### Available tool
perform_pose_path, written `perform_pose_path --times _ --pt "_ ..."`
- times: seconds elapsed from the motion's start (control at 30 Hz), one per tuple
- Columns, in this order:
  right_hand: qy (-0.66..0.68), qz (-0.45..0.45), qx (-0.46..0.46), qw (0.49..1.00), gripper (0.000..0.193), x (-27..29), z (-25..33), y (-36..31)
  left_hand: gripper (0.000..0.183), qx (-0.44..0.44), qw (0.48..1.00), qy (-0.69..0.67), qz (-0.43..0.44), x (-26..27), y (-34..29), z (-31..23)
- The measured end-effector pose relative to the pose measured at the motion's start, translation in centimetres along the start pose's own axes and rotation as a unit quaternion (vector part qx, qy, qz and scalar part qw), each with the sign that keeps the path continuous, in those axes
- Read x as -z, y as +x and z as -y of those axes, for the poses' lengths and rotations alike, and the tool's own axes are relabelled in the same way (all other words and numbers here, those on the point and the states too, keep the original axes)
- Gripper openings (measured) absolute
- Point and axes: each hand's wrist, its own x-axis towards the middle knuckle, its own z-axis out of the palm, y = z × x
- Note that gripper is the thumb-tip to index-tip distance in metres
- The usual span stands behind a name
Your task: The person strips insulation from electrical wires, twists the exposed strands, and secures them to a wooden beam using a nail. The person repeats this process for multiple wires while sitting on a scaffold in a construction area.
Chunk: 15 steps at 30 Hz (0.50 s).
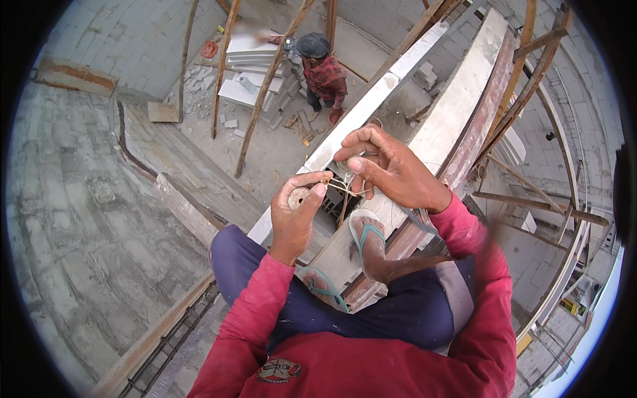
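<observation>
My left hand (296,211) is closed, thumb and index finger pinching a small brownish piece (325,180) tied up with pale string. A round, whitish disc (298,198) with a dark centre, perhaps a spool, rests inside its curled fingers. Thin string (342,186) runs loosely across to my right hand (396,169), whose fingers are bent, with the string caught at the lower ones. Its thumb and index finger stand a little apart. Both hands are above a narrow gap between a white-edged board (371,99) and a pale concrete beam (458,86).
My sandalled feet (371,232) rest on the beam, high above a lower floor. Down there a person in a checked shirt (325,76) stands beside stacked white slabs (255,66). Wooden props (265,83) rise around. A rough concrete slab (86,219) spreads at left; steel bars (166,345) lie near its edge.
</observation>
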Motion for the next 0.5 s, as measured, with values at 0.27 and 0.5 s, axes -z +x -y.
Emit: perform_pose_path --times 0.27,0.5 --pt "-0.242 -0.005 0.137 0.961 0.022 -1.6 -0.7 1.2 0.033 0.018 0.999 0.045 -0.02 0.2 0.2 0.1" --pt "-0.286 -0.231 0.042 0.929 0.024 9.2 -9.3 1.8 0.03 0.007 0.998 -0.017 -0.055 2.0 1.4 2.8"
